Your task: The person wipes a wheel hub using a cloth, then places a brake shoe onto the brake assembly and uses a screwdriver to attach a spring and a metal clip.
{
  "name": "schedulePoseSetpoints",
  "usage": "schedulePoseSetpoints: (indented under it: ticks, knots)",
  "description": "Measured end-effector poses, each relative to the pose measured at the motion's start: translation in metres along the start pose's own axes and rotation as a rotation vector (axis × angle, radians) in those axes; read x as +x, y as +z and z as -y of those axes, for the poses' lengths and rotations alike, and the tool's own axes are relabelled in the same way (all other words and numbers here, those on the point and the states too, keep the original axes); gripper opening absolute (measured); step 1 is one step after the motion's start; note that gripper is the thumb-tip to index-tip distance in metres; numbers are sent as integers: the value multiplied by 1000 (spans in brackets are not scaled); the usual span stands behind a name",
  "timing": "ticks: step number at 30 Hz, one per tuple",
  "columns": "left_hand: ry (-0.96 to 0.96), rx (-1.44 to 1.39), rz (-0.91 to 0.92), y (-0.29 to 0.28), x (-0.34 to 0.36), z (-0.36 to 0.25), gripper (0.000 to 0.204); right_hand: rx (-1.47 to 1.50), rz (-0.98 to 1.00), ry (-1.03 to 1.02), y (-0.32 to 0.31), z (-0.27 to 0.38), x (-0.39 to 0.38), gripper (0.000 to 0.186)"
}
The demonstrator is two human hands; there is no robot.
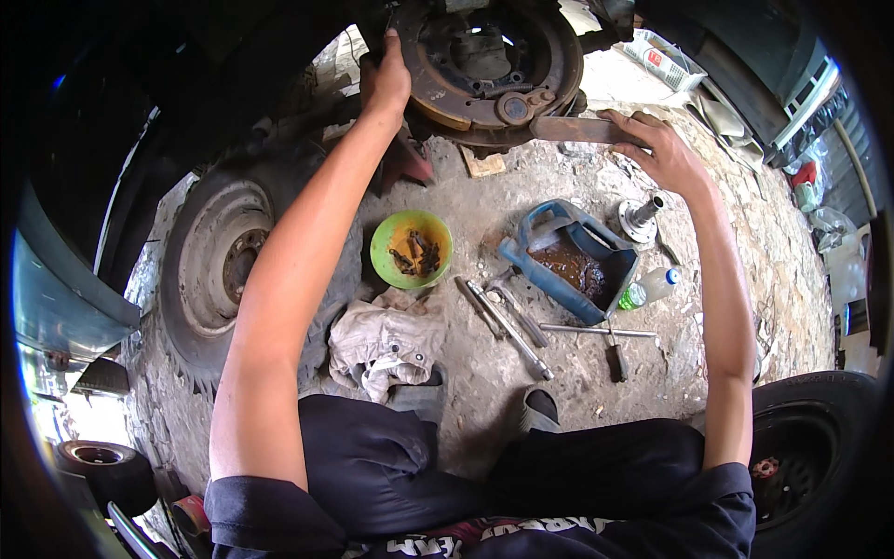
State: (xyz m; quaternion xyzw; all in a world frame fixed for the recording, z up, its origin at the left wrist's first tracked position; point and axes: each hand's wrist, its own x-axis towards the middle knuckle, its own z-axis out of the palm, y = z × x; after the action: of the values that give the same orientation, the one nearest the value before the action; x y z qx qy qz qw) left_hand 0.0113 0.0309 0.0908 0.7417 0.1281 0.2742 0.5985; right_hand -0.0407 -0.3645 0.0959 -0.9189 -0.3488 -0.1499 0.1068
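Note:
A rusty drum brake assembly, with curved brake shoes around a round hub opening, sits at the top middle. My left hand grips its left edge, thumb pointing up; the other fingers are mostly hidden behind. In my right hand is a flat brown bar, pinched at its right end between thumb and fingers. The bar's rounded left tip meets the lower right rim of the brake assembly, or lies just in front of it; I cannot tell which.
Below lie a green bowl of small dark parts, a cut-open blue jug of brown liquid, a metal flanged shaft, a plastic bottle, several tools and a cloth. Wheels stand left and lower right.

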Motion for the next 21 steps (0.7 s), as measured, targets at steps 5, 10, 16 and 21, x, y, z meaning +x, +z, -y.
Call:
schedulePoseSetpoints:
  ticks: [5,10,16,21]
  knots:
    - [-8,-13,-25,8,-8,-2,97,128,45,-19,15,20,8,50]
    - [22,-26,-50,-1,9,7,96,-36,-36,-52,37,41,26,54]
    - [35,7,-19,2,-3,0,95,-124,-169,-30,29,14,19,54]
    - [35,20,-72,9,-12,-9,92,-103,-59,14,19,23,20,50]
